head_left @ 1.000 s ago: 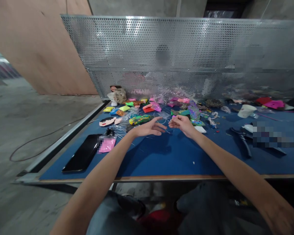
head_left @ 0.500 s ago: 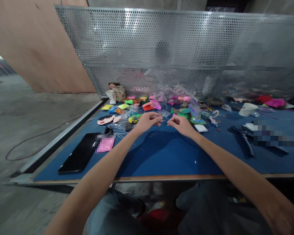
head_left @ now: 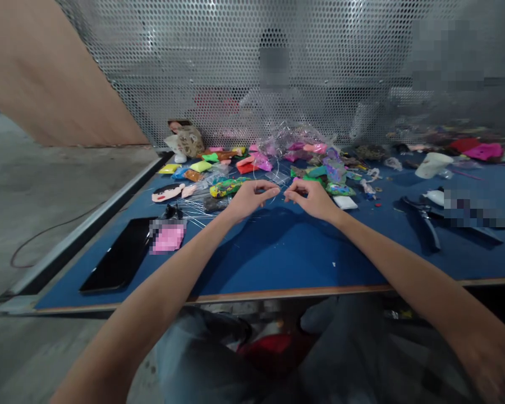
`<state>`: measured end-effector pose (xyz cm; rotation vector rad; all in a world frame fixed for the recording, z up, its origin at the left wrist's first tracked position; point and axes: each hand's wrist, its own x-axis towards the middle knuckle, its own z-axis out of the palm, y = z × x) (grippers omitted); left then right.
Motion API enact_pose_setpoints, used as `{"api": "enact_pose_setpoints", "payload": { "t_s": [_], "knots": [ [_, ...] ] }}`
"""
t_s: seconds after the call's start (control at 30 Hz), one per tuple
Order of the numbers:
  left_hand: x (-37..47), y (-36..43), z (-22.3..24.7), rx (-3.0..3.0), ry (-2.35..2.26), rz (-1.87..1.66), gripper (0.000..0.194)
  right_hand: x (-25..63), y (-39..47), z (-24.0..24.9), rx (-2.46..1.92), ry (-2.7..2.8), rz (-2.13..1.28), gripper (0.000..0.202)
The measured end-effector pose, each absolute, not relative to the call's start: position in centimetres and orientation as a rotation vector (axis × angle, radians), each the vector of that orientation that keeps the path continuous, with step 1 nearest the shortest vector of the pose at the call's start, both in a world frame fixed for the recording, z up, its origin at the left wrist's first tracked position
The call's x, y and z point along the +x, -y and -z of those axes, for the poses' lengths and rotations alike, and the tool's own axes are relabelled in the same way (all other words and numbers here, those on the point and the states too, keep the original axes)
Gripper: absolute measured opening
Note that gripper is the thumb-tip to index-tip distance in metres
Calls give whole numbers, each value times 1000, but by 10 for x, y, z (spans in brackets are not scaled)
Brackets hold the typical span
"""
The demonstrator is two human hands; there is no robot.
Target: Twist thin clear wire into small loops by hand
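Note:
Above the middle of the blue table, my left hand (head_left: 255, 197) is closed in a pinch, with a thin pale wire (head_left: 276, 168) curving up from around its fingertips. My right hand (head_left: 309, 197) is also pinched, its fingertips a small gap from the left ones; whatever lies between them is too fine to make out. Left of my left hand are a yellow-green patterned packet (head_left: 225, 187), a dark grey packet (head_left: 214, 204) and several loose thin wires (head_left: 196, 210). A white packet (head_left: 345, 202) lies beside my right hand.
A black tablet (head_left: 120, 255) and a pink packet (head_left: 168, 237) lie at left. Colourful clay packets (head_left: 252, 163) and clear wrappers crowd the back, before a perforated metal panel (head_left: 219, 67). At right are a white cup (head_left: 433, 165) and dark-handled pliers (head_left: 423, 224).
The view has tipped down and shifted slightly. My hands stay close together with fingertips pinched, and the left thumb now lies straighter toward the right hand.

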<state>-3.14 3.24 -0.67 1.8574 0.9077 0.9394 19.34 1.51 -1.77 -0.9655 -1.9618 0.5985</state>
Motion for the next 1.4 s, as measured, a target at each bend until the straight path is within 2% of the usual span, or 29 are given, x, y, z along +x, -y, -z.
{"api": "enact_pose_setpoints", "payload": {
  "t_s": [0.27, 0.37, 0.67, 1.4],
  "knots": [
    [-30, -30, 2, 1843, -910, -939, 40, 190, -15, 20, -829, 1829, -910, 34],
    [-31, -29, 0, 1852, -920, -954, 38, 189, -13, 19, -779, 1821, -931, 33],
    [-31, -30, -1, 1954, -901, -952, 34, 192, -9, 13, -940, 2043, -463, 31],
    [-25, -32, 4, 1885, -900, -1069, 31, 188, -4, 10, -913, 2083, -284, 29]
  ]
}}
